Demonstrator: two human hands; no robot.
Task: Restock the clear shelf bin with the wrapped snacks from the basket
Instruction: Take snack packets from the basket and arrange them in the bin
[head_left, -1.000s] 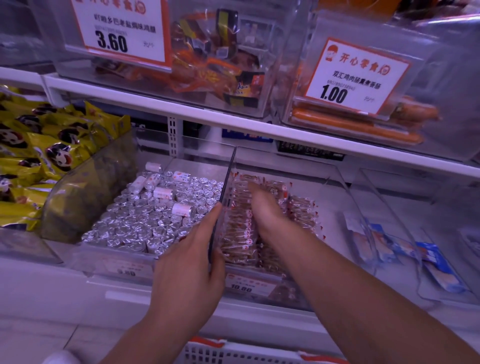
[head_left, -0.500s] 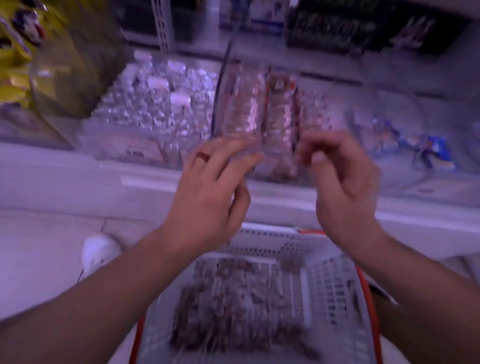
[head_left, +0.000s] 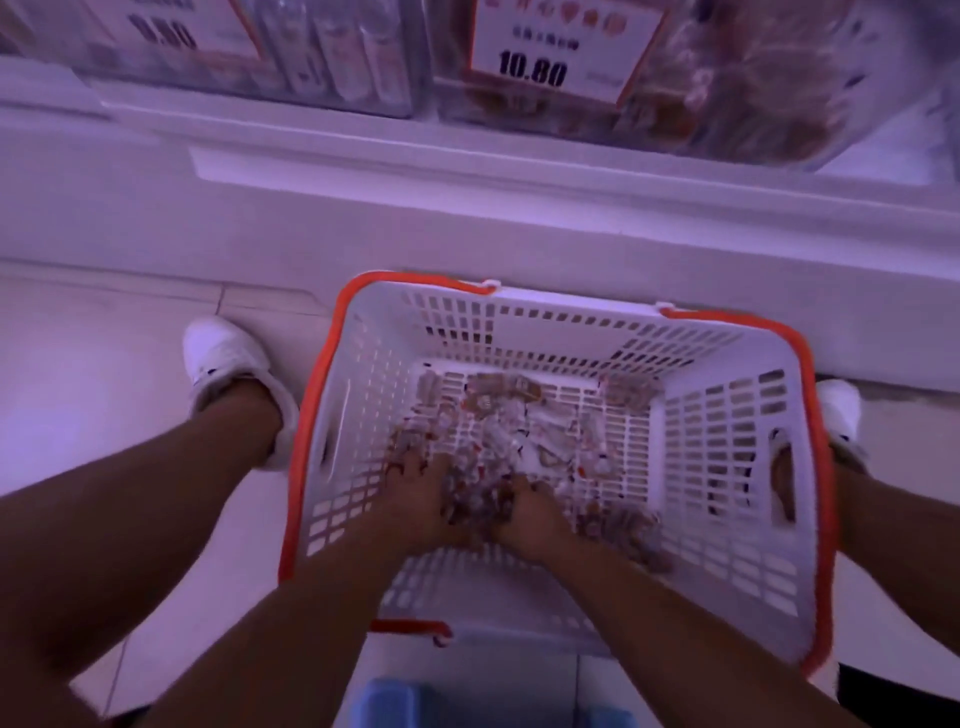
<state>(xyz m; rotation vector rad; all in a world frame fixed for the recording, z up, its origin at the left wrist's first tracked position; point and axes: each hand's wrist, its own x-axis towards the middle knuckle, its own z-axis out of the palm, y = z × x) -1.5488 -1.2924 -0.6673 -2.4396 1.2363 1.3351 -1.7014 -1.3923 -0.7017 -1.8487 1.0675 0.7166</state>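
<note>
A white slatted basket (head_left: 727, 441) with an orange rim stands on the floor between my feet. Several small wrapped snacks (head_left: 530, 436) lie loose on its bottom. Both my hands are down inside the basket, side by side in the snack pile. My left hand (head_left: 421, 499) and my right hand (head_left: 524, 512) have their fingers curled into the snacks between them. The clear shelf bin (head_left: 727, 88) with brown wrapped snacks and a 10.80 price tag sits on the shelf above. The picture is blurred.
A second clear bin (head_left: 322, 57) with silver wrapped sweets sits left of the target bin. The white shelf base (head_left: 467, 208) runs across in front of the basket. My white shoes (head_left: 223, 358) flank the basket. A blue thing (head_left: 395, 701) shows at the bottom edge.
My view has dropped from the shelf to the basket. Both hands left the bin, came down and now dig into the snacks in the basket.
</note>
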